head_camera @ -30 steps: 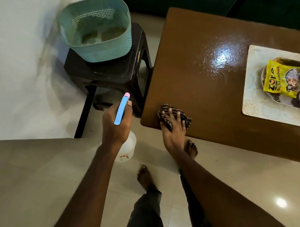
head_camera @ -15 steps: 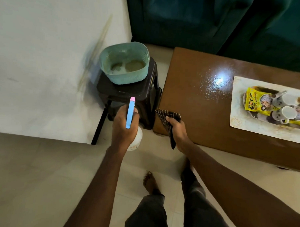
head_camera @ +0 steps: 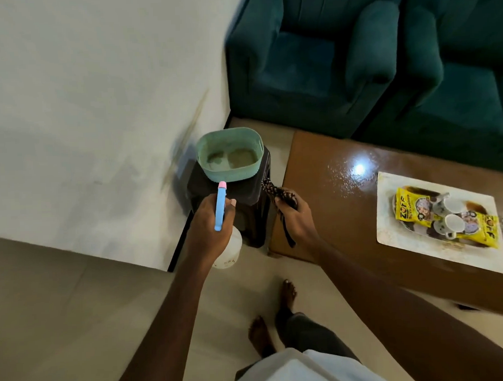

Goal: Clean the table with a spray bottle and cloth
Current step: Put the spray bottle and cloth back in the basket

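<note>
My left hand grips a spray bottle with a white body and a blue trigger head tipped in pink, held over the floor in front of a dark stool. My right hand holds a dark striped cloth bunched up, off the table and just left of its near-left corner. The brown table has a glossy, wet-looking top with a bright light reflection.
A teal basket sits on the stool beside a white wall. On the table lies a placemat with yellow packets and cups. A dark green sofa stands behind. My bare feet are on the tiled floor.
My right hand lifted the cloth off the table's corner and carried it left toward the stool. The bottle stayed in my left hand. My view pulled back and up.
</note>
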